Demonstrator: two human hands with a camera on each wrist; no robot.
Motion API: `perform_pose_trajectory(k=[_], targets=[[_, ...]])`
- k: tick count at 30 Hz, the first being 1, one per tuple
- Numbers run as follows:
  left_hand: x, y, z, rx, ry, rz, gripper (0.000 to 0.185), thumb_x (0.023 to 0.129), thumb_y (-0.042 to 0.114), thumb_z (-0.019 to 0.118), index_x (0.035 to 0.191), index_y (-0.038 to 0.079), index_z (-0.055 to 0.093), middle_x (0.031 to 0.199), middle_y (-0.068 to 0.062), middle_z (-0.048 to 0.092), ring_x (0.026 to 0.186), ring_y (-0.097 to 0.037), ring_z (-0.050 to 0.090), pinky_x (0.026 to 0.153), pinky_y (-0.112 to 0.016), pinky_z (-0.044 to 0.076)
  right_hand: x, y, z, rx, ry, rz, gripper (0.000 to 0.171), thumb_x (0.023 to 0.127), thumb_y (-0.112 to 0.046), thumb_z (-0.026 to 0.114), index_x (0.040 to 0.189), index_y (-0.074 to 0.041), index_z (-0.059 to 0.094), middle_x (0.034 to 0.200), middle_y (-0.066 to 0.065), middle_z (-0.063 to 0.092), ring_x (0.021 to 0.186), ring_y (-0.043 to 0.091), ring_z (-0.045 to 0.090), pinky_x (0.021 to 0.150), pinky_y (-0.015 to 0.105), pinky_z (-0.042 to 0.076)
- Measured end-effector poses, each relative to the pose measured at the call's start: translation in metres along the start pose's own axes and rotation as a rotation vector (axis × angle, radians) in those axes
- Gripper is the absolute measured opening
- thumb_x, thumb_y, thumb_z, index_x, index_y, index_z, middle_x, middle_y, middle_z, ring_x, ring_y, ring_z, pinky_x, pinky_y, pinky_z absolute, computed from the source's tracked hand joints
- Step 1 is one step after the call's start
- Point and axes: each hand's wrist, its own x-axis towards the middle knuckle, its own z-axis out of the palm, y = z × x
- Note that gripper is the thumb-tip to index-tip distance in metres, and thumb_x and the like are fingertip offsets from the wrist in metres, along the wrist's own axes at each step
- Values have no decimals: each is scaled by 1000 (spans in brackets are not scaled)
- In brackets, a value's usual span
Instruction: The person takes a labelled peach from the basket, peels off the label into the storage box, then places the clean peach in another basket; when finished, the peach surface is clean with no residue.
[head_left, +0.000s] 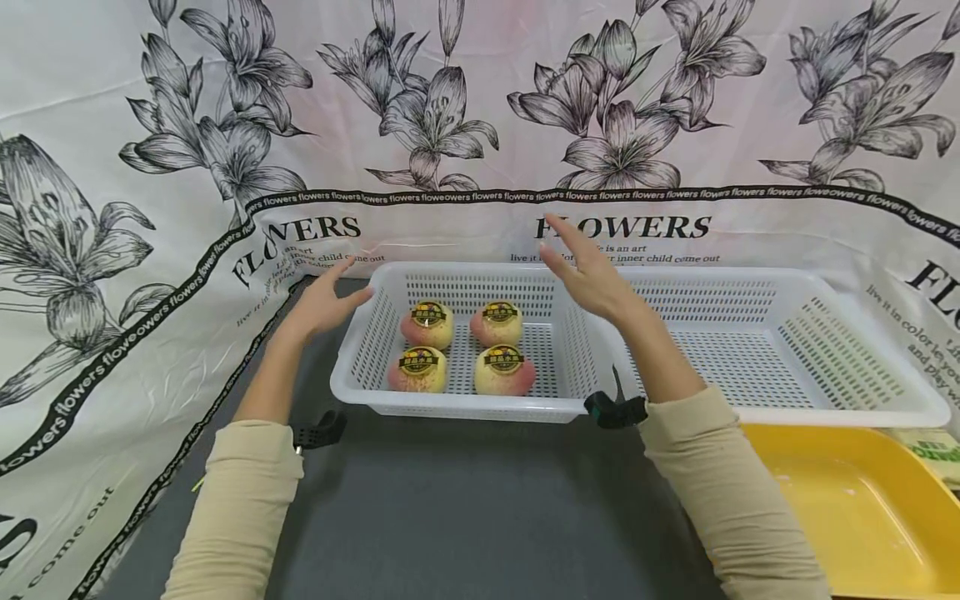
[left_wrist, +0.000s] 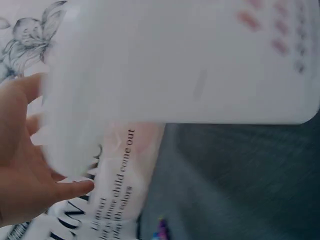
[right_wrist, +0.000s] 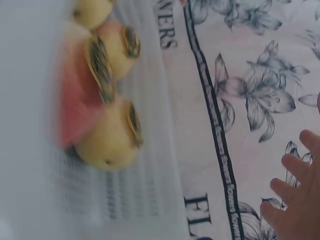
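Behind the bare left hand comes a plain beige sleeve, its cuff turned back in a broad fold, with a black wrist mount jutting out on the inner side. Behind the bare right hand, a matching beige right sleeve ends in a similar cuff, beside a second black mount with a thin dark strip sticking up.

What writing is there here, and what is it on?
"FLOWERS": patterned sheet
"flowers", repeated: the sheet's black band
"is an art": sheet
"inner child come out": sheet
"play with colors": sheet
"live it in color": sheet
"水果": stickers on the fruits; other characters too small
Package: green lettering, unreadable
Other sheet print: too unclear
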Motion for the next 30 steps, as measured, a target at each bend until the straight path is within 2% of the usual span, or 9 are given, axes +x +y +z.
perform_pose_trajectory(k=[2, 7, 12, 15, 18, 22, 26, 30], targets=[[-7, -5, 8, -79, -3, -10, 74, 98, 40, 50, 154, 13, 10, 154, -23, 13, 135, -48, 19, 102, -63, 25, -10, -1, 12, 46, -15, 19, 63, 101, -50, 36, 154, -21, 18, 157, 10, 15, 141, 33, 14, 109, 56, 11], [-22, -13, 26, -292, -17, 30, 67, 99, 33, 52, 153, 12, 18, 154, -23, 12, 136, -44, 22, 100, -59, 32, -30, 1, 37, 159, -99, 57, 58, 102, -45, 36, 151, -16, 28, 153, 12, 26, 136, 36, 27, 105, 57, 25], [-34, -18, 37, -449, -2, 11, 62, 99, 33, 52, 152, 15, 24, 155, -18, 16, 135, -40, 28, 97, -56, 37, -45, 9, 56, 416, -191, 160, 53, 102, -37, 43, 147, -10, 34, 147, 16, 34, 133, 36, 32, 102, 54, 32], [-38, -21, 41, -522, 12, 3, 60, 99, 32, 53, 151, 14, 28, 154, -18, 20, 130, -41, 36, 94, -57, 40, -51, 13, 62, 502, -210, 224, 53, 101, -30, 48, 147, -8, 34, 145, 19, 35, 132, 37, 34, 99, 55, 36], [-41, -25, 44, -551, 21, 7, 57, 99, 28, 53, 150, 12, 31, 151, -19, 26, 121, -43, 46, 87, -53, 46, -53, 14, 67, 484, -262, 280, 56, 99, -31, 54, 147, -11, 34, 146, 18, 35, 133, 36, 34, 98, 54, 37], [-45, -32, 47, -569, 3, 6, 55, 99, 23, 53, 149, 11, 33, 150, -20, 29, 119, -43, 48, 81, -42, 51, -51, 13, 73, 352, -352, 302, 64, 93, -36, 62, 147, -12, 36, 146, 18, 36, 132, 37, 35, 97, 51, 38], [-47, -37, 50, -627, -24, 6, 54, 100, 20, 53, 149, 9, 33, 149, -21, 30, 121, -43, 46, 78, -37, 52, -50, 14, 78, 202, -392, 245, 66, 88, -32, 69, 143, -9, 41, 140, 21, 43, 125, 38, 43, 97, 49, 39], [-45, -41, 54, -691, -35, 4, 53, 100, 18, 52, 148, 8, 33, 147, -21, 34, 118, -43, 48, 77, -34, 52, -49, 12, 82, 156, -404, 174, 64, 84, -21, 74, 139, -7, 45, 132, 21, 49, 115, 33, 52, 95, 46, 40]])
